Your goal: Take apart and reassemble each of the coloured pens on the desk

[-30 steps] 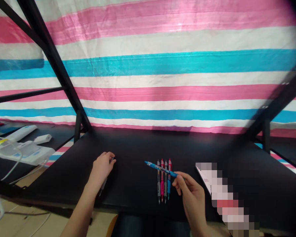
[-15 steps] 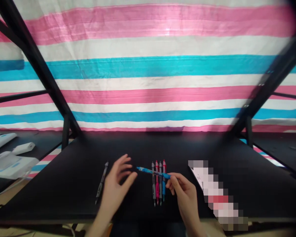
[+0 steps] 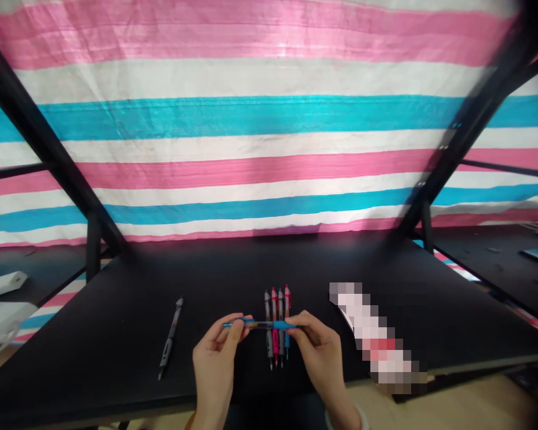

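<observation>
A blue pen (image 3: 264,325) is held level between both hands above the black table (image 3: 215,263). My left hand (image 3: 219,352) pinches its left end, and my right hand (image 3: 320,349) pinches the blue grip at the other end. Behind and below it, several pens lie side by side, among them a grey pen (image 3: 269,346), a pink pen (image 3: 275,340) and a pen with a red top and blue grip (image 3: 287,340). Farther left, a single grey and black pen (image 3: 171,338) lies at a slant on the table.
A long pixelated package (image 3: 367,334) lies slanted right of my right hand. Black frame bars (image 3: 63,173) rise at both sides before a striped sheet (image 3: 251,113). White devices (image 3: 4,322) sit on a side surface at the left.
My left hand has closed on the left end of the blue pen, which is now more level. The camera view has shifted to the right.
</observation>
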A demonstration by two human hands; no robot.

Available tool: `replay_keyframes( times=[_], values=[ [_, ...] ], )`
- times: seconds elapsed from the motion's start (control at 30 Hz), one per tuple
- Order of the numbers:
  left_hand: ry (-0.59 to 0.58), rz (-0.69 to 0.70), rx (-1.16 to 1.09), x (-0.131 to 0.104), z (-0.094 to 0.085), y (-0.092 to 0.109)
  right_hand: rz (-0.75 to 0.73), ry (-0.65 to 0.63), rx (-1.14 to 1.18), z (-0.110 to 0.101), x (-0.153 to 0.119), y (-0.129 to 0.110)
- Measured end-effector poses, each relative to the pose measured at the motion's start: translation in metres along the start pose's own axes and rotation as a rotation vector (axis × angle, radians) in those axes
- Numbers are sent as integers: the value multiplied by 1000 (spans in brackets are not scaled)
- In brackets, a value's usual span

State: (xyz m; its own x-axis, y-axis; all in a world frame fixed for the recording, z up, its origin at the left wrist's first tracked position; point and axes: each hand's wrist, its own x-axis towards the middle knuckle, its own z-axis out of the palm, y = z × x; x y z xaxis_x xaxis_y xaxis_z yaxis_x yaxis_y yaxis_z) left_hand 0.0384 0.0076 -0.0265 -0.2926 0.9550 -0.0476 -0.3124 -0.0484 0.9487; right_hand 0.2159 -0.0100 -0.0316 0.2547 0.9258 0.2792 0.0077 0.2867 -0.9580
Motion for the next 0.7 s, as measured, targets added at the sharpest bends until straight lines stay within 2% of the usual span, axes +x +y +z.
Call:
replay_keyframes(
  times=[0.2,0.3,0.47,0.7],
  values=[
    [59,-6,-114,-3,6,8,64,-81,46,-1,4,-6],
    [62,-15,-133,-3,8,11,115,-67,19,-2,6,-7],
    [98,-3,-165,-3,9,12,110,-50,56,-2,7,-6],
    [91,9,-166,-4,7,12,122,-65,79,-3,6,-4]
  ],
)
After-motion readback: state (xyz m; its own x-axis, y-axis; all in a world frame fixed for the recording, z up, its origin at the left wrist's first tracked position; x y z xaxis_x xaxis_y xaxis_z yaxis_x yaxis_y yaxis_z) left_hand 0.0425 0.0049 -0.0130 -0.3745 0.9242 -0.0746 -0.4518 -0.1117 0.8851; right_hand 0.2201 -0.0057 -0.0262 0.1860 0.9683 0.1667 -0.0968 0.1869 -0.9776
